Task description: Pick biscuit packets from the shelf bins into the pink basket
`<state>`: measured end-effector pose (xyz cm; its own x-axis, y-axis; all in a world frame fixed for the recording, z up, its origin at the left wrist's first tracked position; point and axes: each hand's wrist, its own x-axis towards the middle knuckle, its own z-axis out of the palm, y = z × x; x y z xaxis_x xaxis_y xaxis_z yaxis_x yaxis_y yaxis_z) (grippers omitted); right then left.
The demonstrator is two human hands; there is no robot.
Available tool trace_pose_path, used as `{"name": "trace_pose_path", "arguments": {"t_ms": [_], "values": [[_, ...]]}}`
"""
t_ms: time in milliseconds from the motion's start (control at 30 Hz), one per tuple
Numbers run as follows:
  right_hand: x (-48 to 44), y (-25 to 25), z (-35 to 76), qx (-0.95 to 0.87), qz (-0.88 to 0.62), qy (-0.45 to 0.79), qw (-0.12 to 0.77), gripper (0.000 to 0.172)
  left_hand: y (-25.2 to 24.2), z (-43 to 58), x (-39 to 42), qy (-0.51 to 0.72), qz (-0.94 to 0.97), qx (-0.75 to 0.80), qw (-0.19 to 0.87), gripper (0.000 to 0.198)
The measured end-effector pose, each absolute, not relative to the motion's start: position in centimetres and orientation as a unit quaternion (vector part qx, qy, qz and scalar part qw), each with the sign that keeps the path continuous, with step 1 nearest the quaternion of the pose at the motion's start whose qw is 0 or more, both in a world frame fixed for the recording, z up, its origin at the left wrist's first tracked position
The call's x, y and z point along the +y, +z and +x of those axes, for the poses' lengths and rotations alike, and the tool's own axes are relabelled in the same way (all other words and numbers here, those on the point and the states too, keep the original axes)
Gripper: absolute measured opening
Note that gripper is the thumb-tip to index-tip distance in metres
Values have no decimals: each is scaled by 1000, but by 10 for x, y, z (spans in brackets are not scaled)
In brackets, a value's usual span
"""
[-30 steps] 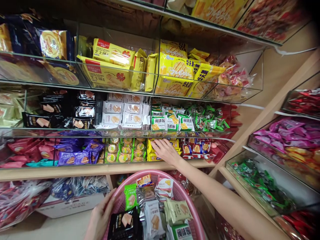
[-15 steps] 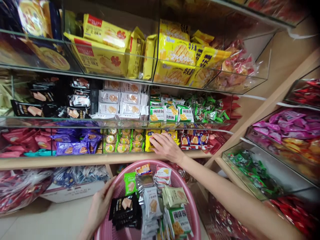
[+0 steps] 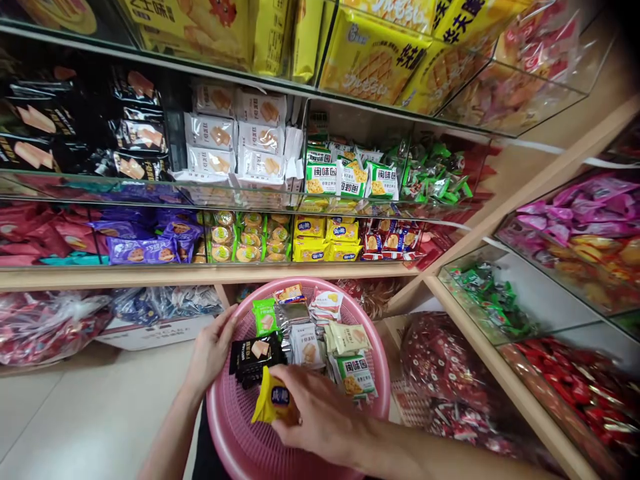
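A yellow snack packet is pinched between the thumb and fingers of my right hand, above the near part of a pink plastic basket. My left hand grips the basket's left rim. Inside the basket lie black packets, a green packet, silver-white packets, cream packets, a white-and-red packet and green-and-white packets. My right hand hides part of the basket's contents.
Shelf bins ahead hold yellow packets, purple packets, white packets and red packets. A wooden shelf edge runs just beyond the basket. To the right stand bins of green sweets and red sweets.
My right hand has come back from the yellow packets' bin to over the basket, carrying a yellow packet. The camera view has tipped downward. My left hand stays on the rim.
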<state>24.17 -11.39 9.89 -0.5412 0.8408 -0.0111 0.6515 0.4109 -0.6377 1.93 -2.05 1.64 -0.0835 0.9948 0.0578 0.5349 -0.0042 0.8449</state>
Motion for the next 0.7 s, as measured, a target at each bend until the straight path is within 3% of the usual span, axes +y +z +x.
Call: {"name": "trace_pose_path", "arguments": {"t_ms": [133,267,467,700], "values": [[-121,68,227,-822,-488,289,45,43,16,19,-20,371,604,632,314,53],[-122,43,211,-877,-444,181,-27,34,17,20,-21,372,603,631,316,53],[-134,12,191,-896,-442,36,-31,25,16,18,-22,376,599,631,319,54],[-138,4,187,-887,-461,10,-16,18,18,18,-23,371,591,637,326,55]]}}
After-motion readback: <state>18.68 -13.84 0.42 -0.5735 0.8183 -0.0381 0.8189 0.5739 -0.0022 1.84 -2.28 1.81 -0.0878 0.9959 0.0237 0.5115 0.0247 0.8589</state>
